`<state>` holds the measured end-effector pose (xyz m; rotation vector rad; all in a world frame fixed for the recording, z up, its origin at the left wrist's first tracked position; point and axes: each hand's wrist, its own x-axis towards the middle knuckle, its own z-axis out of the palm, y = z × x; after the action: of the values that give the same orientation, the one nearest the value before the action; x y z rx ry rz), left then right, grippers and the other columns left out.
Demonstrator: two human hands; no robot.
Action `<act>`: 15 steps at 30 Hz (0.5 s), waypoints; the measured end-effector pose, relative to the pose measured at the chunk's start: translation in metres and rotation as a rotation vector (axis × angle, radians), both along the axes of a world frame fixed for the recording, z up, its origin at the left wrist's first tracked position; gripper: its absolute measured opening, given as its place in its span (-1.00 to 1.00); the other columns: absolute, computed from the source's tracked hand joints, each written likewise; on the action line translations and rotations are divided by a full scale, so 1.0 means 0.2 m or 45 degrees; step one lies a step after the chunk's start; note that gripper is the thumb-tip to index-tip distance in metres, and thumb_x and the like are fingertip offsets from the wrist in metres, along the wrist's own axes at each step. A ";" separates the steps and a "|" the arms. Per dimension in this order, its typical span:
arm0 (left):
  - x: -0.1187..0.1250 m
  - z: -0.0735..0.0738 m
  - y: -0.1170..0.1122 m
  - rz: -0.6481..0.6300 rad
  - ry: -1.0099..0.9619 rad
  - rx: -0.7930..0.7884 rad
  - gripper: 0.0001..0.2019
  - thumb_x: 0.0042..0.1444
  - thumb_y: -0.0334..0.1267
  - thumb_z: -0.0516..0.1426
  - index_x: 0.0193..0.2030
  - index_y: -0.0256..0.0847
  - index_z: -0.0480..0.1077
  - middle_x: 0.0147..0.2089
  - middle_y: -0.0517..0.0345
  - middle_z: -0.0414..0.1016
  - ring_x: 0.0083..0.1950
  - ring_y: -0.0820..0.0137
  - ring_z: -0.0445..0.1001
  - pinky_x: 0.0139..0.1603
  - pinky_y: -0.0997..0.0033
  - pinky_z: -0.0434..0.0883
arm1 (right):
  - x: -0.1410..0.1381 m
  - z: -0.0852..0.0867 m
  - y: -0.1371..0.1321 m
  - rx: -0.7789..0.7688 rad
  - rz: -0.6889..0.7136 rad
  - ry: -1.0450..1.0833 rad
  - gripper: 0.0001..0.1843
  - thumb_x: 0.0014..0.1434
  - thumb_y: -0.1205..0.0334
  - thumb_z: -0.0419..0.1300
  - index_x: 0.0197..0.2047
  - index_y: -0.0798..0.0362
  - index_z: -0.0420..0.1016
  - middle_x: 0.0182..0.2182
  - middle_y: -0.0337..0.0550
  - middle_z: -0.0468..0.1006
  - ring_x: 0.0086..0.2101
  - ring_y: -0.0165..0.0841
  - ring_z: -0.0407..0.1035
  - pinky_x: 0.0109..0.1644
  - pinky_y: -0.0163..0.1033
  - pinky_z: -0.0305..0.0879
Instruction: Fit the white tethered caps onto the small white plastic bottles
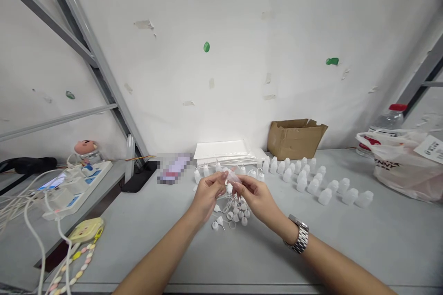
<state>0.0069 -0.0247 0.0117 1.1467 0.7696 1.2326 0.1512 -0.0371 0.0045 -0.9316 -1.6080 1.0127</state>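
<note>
My left hand point(209, 193) and my right hand point(254, 193) meet in front of me over the table. Pinched between their fingertips is a small translucent white plastic bottle point(233, 176), held tilted; the fingers partly cover its ends. Below the hands lies a loose heap of small white caps point(238, 214), some with thin nozzles and looped straps. Just behind the hands stand several small bottles with caps fitted point(197, 175). To the right, several uncapped translucent bottles point(301, 182) stand in loose rows.
An open cardboard box point(294, 140) and a stack of white trays point(221, 150) sit against the wall. At the right is a plastic bag point(404, 170) beside a red-capped bottle point(387, 120). Power strips point(76, 191), cables and a yellow case point(86, 229) lie on the left.
</note>
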 end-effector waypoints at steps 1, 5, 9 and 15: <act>-0.01 0.00 0.00 0.004 -0.057 -0.007 -0.62 -0.04 -0.04 0.18 -0.16 -0.28 0.49 -0.64 0.40 -0.14 -0.58 0.59 -0.15 -0.54 0.48 -0.04 | 0.00 0.00 0.00 -0.002 -0.005 -0.007 -0.68 0.14 -0.01 0.06 -0.33 0.07 0.45 -0.55 -0.25 0.35 -0.49 -0.41 0.21 -0.40 -0.31 0.14; -0.04 0.01 0.02 0.024 -0.150 -0.024 -0.62 -0.10 -0.10 0.24 -0.16 -0.27 0.49 -0.66 0.39 -0.02 -0.58 0.60 -0.10 -0.54 0.48 0.00 | 0.00 0.02 -0.01 -0.108 0.151 0.065 -0.66 0.13 -0.03 0.07 -0.38 0.08 0.46 -0.57 -0.25 0.36 -0.52 -0.43 0.21 -0.41 -0.30 0.15; -0.04 0.00 0.03 -0.011 -0.140 -0.102 -0.68 -0.17 -0.11 0.28 -0.28 -0.26 0.53 -0.67 0.35 0.10 -0.58 0.60 0.01 -0.51 0.49 0.08 | 0.00 0.01 0.00 -0.341 0.491 0.329 -0.63 0.10 -0.04 0.11 -0.47 0.11 0.42 -0.56 -0.22 0.40 -0.55 -0.47 0.20 -0.42 -0.31 0.13; 0.00 -0.03 0.02 -0.061 -0.199 -0.184 -0.66 -0.16 -0.02 0.25 -0.33 -0.26 0.52 -0.74 0.42 -0.05 -0.61 0.59 0.08 -0.49 0.54 0.15 | 0.01 0.00 0.01 -0.595 0.694 0.658 -0.70 0.06 0.06 0.20 -0.50 0.14 0.41 -0.66 -0.32 0.26 -0.60 -0.52 0.07 -0.44 -0.32 0.05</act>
<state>0.0069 -0.0203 0.0057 0.9343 0.6979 1.1916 0.1524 -0.0354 0.0042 -0.4495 -1.2144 1.8917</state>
